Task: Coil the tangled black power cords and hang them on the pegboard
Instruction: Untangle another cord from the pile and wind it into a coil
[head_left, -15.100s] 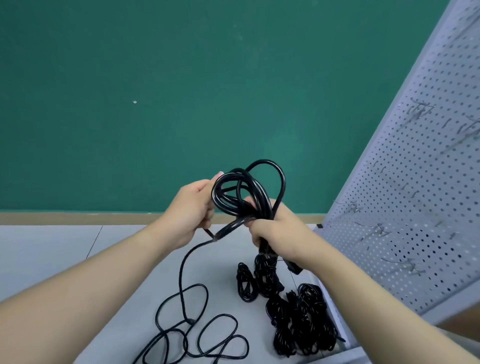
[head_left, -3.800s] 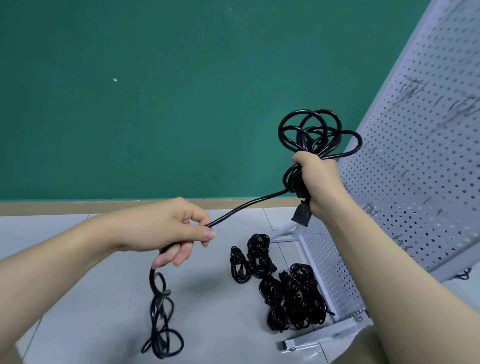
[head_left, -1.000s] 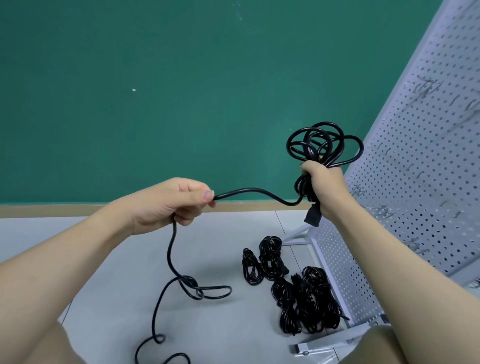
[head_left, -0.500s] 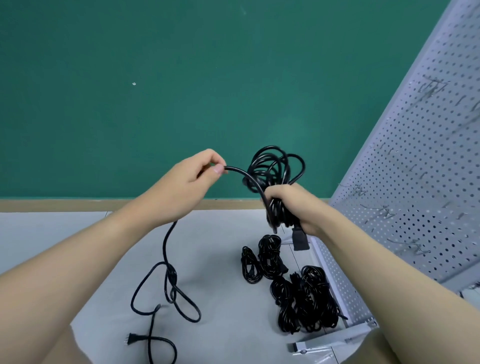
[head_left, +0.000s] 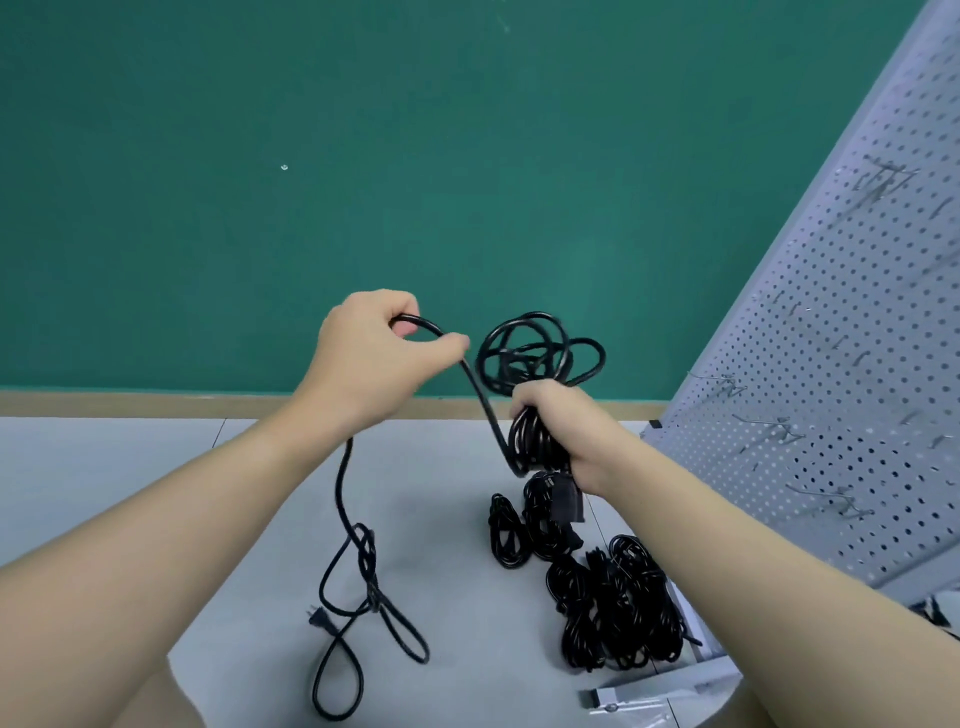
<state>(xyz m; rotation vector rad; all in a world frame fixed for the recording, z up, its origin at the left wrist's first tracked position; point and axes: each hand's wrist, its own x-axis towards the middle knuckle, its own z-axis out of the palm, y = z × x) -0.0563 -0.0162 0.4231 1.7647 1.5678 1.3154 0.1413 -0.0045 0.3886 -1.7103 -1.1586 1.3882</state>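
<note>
One black rubber power cord (head_left: 537, 358) is part-coiled in my right grip (head_left: 563, 431), my left grip (head_left: 374, 358) pinching its slack; tail on the floor, white perforated pegboard (head_left: 857, 364) awaiting it.

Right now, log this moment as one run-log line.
left hand: grips cord | right hand: holds coil | plug end: on floor | pegboard: no cord hung
</note>
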